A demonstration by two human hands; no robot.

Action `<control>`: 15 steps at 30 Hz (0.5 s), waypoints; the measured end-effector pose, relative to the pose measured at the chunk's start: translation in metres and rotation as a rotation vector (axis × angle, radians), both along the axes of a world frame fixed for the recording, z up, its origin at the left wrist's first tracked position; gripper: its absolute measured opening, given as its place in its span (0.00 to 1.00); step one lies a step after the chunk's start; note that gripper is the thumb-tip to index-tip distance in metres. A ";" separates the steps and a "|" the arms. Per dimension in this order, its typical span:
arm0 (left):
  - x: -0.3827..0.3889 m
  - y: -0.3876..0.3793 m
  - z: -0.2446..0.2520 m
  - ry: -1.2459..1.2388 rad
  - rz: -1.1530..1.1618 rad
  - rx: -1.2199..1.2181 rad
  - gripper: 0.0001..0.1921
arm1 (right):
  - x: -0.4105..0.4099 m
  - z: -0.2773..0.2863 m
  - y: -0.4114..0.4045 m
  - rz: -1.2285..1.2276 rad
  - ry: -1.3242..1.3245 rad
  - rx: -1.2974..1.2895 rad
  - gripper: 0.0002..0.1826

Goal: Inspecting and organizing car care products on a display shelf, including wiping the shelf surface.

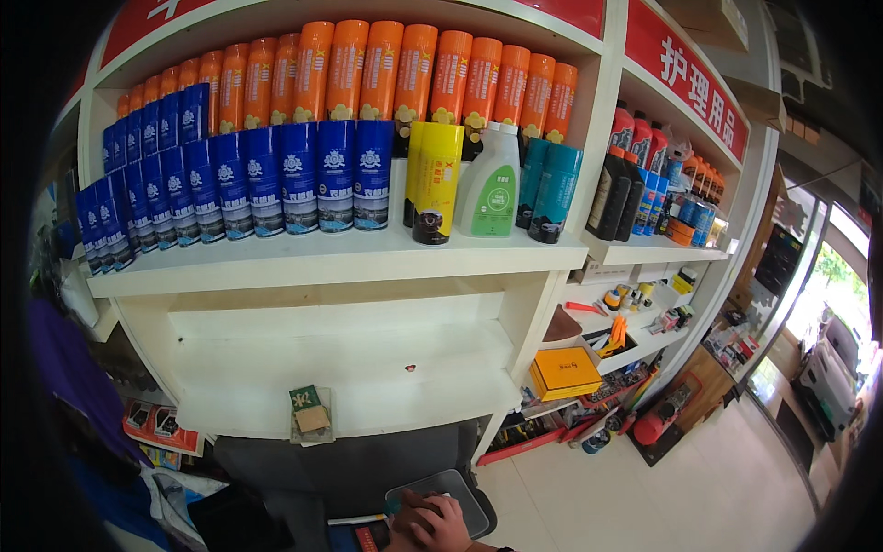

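Observation:
At the bottom centre, my right hand [447, 522] is closed over a soft brown piece that looks like cloth [412, 505]. A patch of skin at the lower left of the cloth may be my left hand [396, 541], mostly hidden and cut off by the frame's edge. Beside and partly under the hands is a clear plastic tub [476, 509] on a dark grey padded seat [345, 459]. To the left lie a thin white stick [356, 519] and a dark booklet with a red part [367, 539].
Above the seat, a white shelf board [386, 393] bears a small green and tan packet [308, 410]. Rows of blue spray cans [265, 183] and orange cans [348, 69] line the upper shelf. A yellow box [566, 372] and tool trays stand right. A black flat object [234, 517] lies lower left.

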State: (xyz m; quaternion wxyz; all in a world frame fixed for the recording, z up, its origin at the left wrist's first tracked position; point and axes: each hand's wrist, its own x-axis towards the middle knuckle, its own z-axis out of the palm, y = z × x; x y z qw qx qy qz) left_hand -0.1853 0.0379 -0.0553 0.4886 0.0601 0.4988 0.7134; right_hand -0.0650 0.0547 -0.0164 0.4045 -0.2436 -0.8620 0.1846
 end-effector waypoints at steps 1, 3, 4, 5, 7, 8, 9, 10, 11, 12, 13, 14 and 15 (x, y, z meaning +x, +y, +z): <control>0.003 -0.001 -0.001 0.001 0.029 0.000 0.29 | 0.003 0.000 0.005 0.043 0.010 -0.036 0.23; 0.007 0.000 -0.002 0.015 0.100 0.003 0.29 | 0.014 0.001 0.016 0.086 0.016 -0.058 0.23; 0.008 0.001 -0.002 0.020 0.136 0.001 0.29 | 0.021 0.001 0.021 0.113 0.045 -0.063 0.22; 0.008 0.004 0.000 0.027 0.173 0.001 0.29 | 0.028 0.002 0.027 0.144 0.073 -0.069 0.20; 0.011 0.013 0.008 0.048 0.222 0.011 0.29 | 0.047 0.003 0.041 0.111 0.079 -0.151 0.19; 0.013 0.019 0.014 0.066 0.233 0.019 0.29 | 0.055 0.002 0.050 0.070 0.082 -0.229 0.17; 0.016 0.028 0.022 0.089 0.228 0.032 0.29 | 0.061 0.002 0.060 0.082 0.081 -0.235 0.17; 0.020 0.038 0.032 0.123 0.203 0.053 0.30 | 0.067 0.003 0.074 0.092 0.192 -0.406 0.16; 0.026 0.050 0.044 0.159 0.177 0.072 0.30 | 0.073 0.004 0.090 0.101 0.298 -0.577 0.16; 0.032 0.063 0.059 0.241 0.097 0.029 0.37 | 0.080 0.007 0.108 0.122 0.316 -0.647 0.18; 0.046 0.075 0.074 0.276 0.046 0.123 0.40 | 0.088 0.012 0.125 0.138 0.307 -0.655 0.18; 0.059 0.087 0.089 0.360 -0.016 0.186 0.40 | 0.097 0.019 0.142 0.088 0.390 -0.647 0.17; 0.072 0.101 0.105 0.448 -0.077 0.221 0.41 | 0.109 0.027 0.157 0.037 0.466 -0.645 0.17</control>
